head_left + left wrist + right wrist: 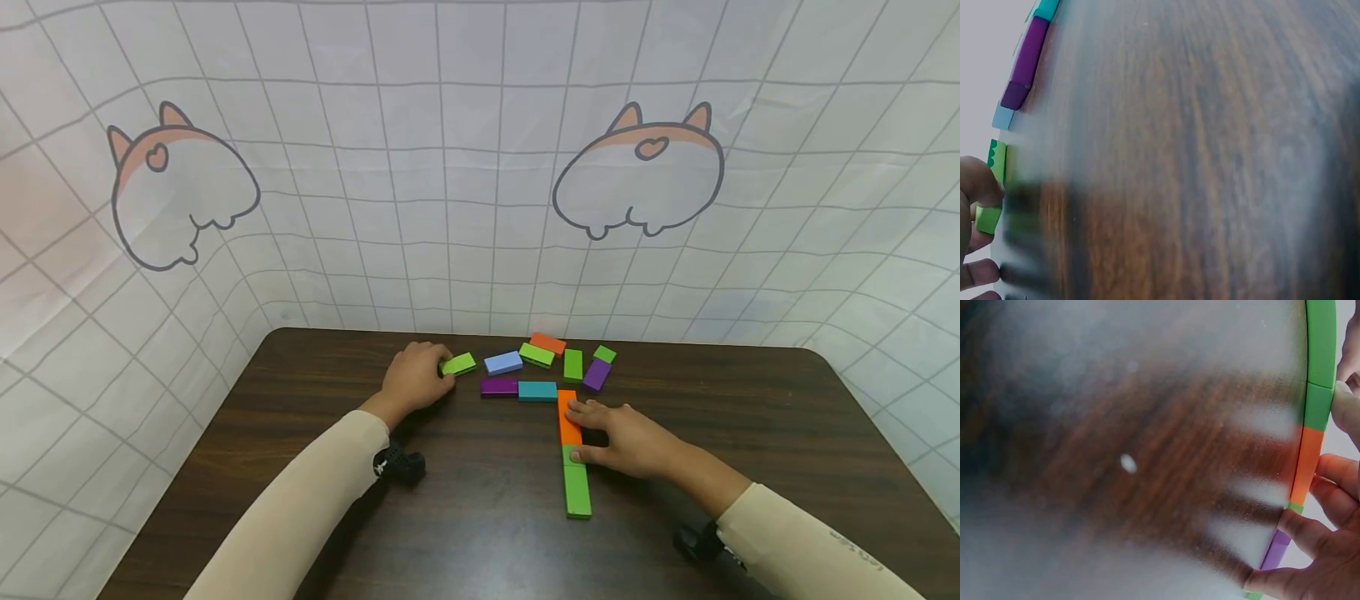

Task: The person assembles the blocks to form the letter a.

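At the far left of the table, my left hand (416,373) pinches a light green block (459,363) between thumb and fingers. In the left wrist view, that green block (991,212) shows between the thumb and fingers. My right hand (630,437) spreads its fingers over a straight column of blocks. Its fingertips rest on the orange block (567,408) and its thumb on a small green block (568,451). A longer green block (577,493) continues the column towards me. A dark purple block (498,387) and a teal block (537,391) lie end to end, meeting the column's far end.
Behind the joined blocks lie loose ones: a light blue block (503,362), a green block (537,355) against an orange-red block (548,342), another green block (573,365), and a purple block (597,374) by a small green block (604,354). A gridded curtain (480,275) stands behind the table.
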`<state>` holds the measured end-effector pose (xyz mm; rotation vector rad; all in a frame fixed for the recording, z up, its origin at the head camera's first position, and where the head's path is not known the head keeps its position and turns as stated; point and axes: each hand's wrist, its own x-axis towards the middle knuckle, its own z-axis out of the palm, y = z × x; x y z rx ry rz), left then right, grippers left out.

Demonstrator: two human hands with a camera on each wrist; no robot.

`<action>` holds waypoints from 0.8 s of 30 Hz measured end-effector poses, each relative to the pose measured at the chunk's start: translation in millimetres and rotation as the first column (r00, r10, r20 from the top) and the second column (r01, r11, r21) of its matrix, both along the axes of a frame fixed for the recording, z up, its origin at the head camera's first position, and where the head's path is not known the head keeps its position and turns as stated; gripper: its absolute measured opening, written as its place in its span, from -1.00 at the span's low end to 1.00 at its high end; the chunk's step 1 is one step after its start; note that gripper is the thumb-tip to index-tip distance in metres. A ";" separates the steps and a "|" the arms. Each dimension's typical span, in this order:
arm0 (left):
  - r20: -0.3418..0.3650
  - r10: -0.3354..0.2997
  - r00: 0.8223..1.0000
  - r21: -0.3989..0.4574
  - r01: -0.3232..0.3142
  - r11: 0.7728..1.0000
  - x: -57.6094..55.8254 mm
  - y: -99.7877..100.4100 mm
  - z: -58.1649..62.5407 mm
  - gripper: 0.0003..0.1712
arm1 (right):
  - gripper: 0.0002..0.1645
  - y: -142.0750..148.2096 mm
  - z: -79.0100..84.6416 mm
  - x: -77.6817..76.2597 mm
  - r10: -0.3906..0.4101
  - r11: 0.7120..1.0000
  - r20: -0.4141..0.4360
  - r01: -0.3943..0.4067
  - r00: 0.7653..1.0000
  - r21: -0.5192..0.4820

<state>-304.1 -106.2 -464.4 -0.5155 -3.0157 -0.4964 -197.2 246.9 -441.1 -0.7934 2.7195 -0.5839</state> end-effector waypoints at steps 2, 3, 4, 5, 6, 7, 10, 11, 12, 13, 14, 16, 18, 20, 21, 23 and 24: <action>0.010 0.003 1.000 0.025 -0.003 1.000 0.3 -2.6 0.4 -0.61 | -0.08 0.0 0.1 0.2 -0.001 1.000 -0.001 0.001 1.000 0.000; 0.012 0.004 1.000 0.037 -0.005 0.999 0.8 -3.7 1.0 -0.61 | -0.08 0.0 0.2 0.3 -0.001 1.000 0.000 0.001 1.000 -0.001; 0.013 0.005 1.000 0.046 -0.006 0.999 1.4 -4.8 1.6 -0.61 | -0.08 0.0 0.3 0.4 -0.001 1.000 -0.002 0.001 1.000 -0.001; 0.013 0.005 1.000 0.056 -0.006 0.998 2.2 -5.8 2.4 -0.60 | -0.08 0.0 0.3 0.6 -0.001 1.000 -0.001 0.001 1.000 -0.002; 0.010 0.003 1.000 0.064 -0.003 0.998 2.8 -7.0 2.9 -0.60 | -0.09 0.0 0.4 0.7 -0.001 1.000 -0.002 0.001 1.000 -0.003; 0.009 -0.001 1.000 0.072 0.000 0.997 3.8 -7.6 3.9 -0.60 | -0.09 0.1 0.3 0.9 -0.001 1.000 -0.002 0.001 1.000 -0.004; 0.011 -0.013 1.000 0.097 0.012 0.995 7.0 -9.5 7.2 -0.61 | -0.09 0.3 0.1 1.3 -0.003 1.000 -0.002 0.003 1.000 -0.006; 0.010 -0.019 1.000 0.106 0.018 0.994 8.2 -9.9 8.4 -0.61 | -0.09 0.3 -0.1 1.3 -0.003 1.000 -0.002 0.003 1.000 -0.006; 0.011 -0.026 1.000 0.116 0.024 0.993 9.6 -10.2 9.7 -0.61 | -0.08 0.3 -0.3 1.3 -0.002 1.000 -0.002 0.002 1.000 -0.006; 0.014 -0.031 0.999 0.124 0.030 0.992 11.4 -10.1 11.4 -0.61 | -0.08 0.3 -0.4 1.3 -0.002 1.000 -0.003 0.002 1.000 -0.006; 0.015 -0.040 0.999 0.131 0.038 0.991 13.2 -10.3 12.7 -0.61 | -0.08 0.2 -0.5 1.2 -0.001 1.000 -0.003 0.001 1.000 -0.006; 0.022 -0.059 0.998 0.142 0.056 0.988 16.9 -9.9 15.5 -0.62 | -0.08 0.4 -0.8 1.1 0.001 1.000 -0.004 -0.001 1.000 -0.005; 0.029 -0.079 0.996 0.150 0.074 0.986 21.3 -8.7 18.5 -0.62 | -0.09 0.7 -1.0 1.0 0.000 1.000 -0.003 0.000 1.000 -0.004; 0.027 -0.098 0.995 0.155 0.093 0.984 26.1 -7.2 21.3 -0.64 | -0.09 1.0 -1.0 0.8 -0.001 1.000 -0.002 0.001 1.000 -0.002; 0.028 -0.109 0.994 0.159 0.103 0.982 28.5 -6.3 22.5 -0.65 | -0.09 1.2 -1.1 0.7 -0.002 1.000 -0.002 0.002 1.000 -0.002; 0.028 -0.131 0.991 0.165 0.125 0.978 34.1 -4.0 25.4 -0.65 | -0.09 1.3 -1.1 0.5 -0.003 1.000 0.001 0.003 1.000 -0.003; 0.028 -0.145 0.989 0.170 0.138 0.976 36.9 -2.8 26.7 -0.65 | -0.09 1.2 -1.1 0.4 -0.001 1.000 0.000 0.001 1.000 -0.004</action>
